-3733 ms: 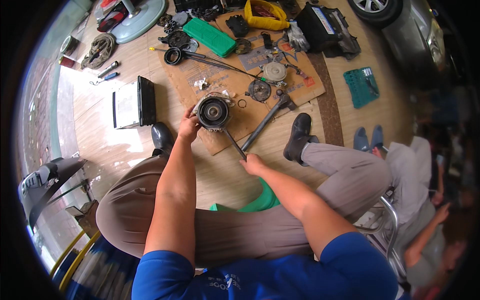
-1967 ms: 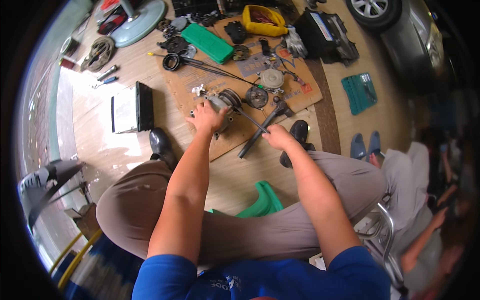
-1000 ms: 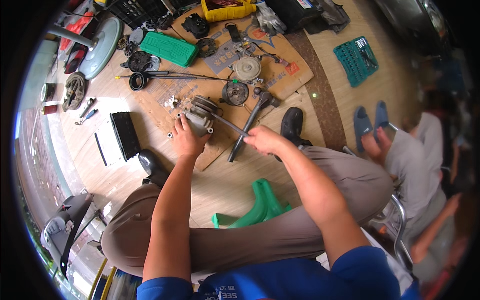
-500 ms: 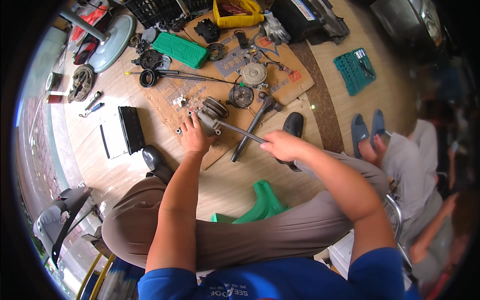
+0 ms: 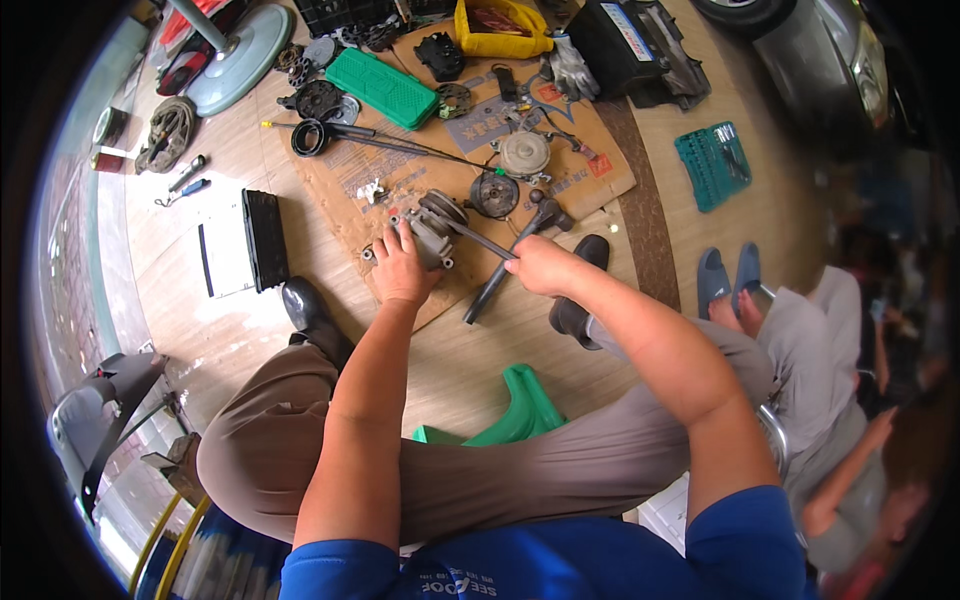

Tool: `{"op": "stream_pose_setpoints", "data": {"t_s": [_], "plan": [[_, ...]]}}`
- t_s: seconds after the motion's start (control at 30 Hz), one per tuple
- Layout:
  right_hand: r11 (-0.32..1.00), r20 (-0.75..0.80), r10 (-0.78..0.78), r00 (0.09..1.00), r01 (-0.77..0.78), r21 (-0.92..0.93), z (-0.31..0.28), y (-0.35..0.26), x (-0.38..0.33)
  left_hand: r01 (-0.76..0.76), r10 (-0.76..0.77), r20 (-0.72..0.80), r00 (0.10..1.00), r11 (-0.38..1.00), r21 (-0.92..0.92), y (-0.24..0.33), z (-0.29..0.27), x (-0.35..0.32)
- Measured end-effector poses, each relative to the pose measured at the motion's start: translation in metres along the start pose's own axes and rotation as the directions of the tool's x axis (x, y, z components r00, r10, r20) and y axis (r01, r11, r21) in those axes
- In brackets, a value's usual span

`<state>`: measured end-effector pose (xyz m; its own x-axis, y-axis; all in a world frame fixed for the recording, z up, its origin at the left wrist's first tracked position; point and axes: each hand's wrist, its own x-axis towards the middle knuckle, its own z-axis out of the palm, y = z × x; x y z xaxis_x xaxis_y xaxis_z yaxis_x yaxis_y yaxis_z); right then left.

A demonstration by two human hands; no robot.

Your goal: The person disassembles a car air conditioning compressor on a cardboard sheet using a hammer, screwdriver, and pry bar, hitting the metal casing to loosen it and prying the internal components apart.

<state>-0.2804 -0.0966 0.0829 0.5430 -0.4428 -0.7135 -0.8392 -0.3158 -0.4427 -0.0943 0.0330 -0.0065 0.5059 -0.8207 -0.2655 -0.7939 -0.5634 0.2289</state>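
Tipped over since the earliest frame, the silver-grey metal housing (image 5: 432,240) now lies on its side with its round dark grooved pulley (image 5: 442,208) turned away from the person; back then the pulley faced upward. It rests on the flattened brown cardboard sheet (image 5: 335,212), near the sheet's lower edge. The left hand (image 5: 403,270) has shifted from the housing's left edge to its near end, its fingers spread across the metal. The right hand (image 5: 545,268) has its fingers curled round the near end of a slim dark metal bar (image 5: 485,242), whose far end meets the housing beside the pulley. Beneath that hand passes the handle of a dark metal-headed hammer (image 5: 490,293). Just beyond the pulley sits a black round disc (image 5: 494,195), and past it a pale grey round metal part (image 5: 524,153). Farther off lies a green plastic case (image 5: 382,88).
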Motion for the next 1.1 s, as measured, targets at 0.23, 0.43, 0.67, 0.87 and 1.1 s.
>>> {"op": "stream_pose_setpoints", "data": {"t_s": [0.23, 0.43, 0.67, 0.87, 1.1], "plan": [[0.967, 0.184, 0.191, 0.964, -0.153, -0.202, -0.032, -0.054, 0.0, 0.048, -0.047, -0.022, 0.999, 0.999, 0.013, 0.003, 0.002, -0.007], [0.902, 0.206, 0.326, 0.923, -0.238, -0.359, -0.018, -0.062, 0.045, 0.091, -0.09, 0.02, 0.996, 0.994, -0.058, 0.004, -0.002, 0.007], [0.841, 0.252, 0.2, 0.947, -0.298, 0.452, -0.072, -0.103, 0.045, 0.124, -0.117, 0.065, 0.991, 0.984, -0.125, 0.002, -0.008, 0.007], [0.604, 0.139, 0.068, 0.988, -0.151, 0.783, -0.073, -0.115, 0.035, 0.216, -0.157, 0.339, 0.928, 0.966, -0.144, -0.009, -0.03, 0.029], [0.459, -0.009, -0.11, 0.994, 0.059, 0.886, -0.081, -0.066, 0.038, -0.371, 0.321, -0.189, 0.928, 0.749, -0.549, 0.061, -0.118, 0.025]]}}
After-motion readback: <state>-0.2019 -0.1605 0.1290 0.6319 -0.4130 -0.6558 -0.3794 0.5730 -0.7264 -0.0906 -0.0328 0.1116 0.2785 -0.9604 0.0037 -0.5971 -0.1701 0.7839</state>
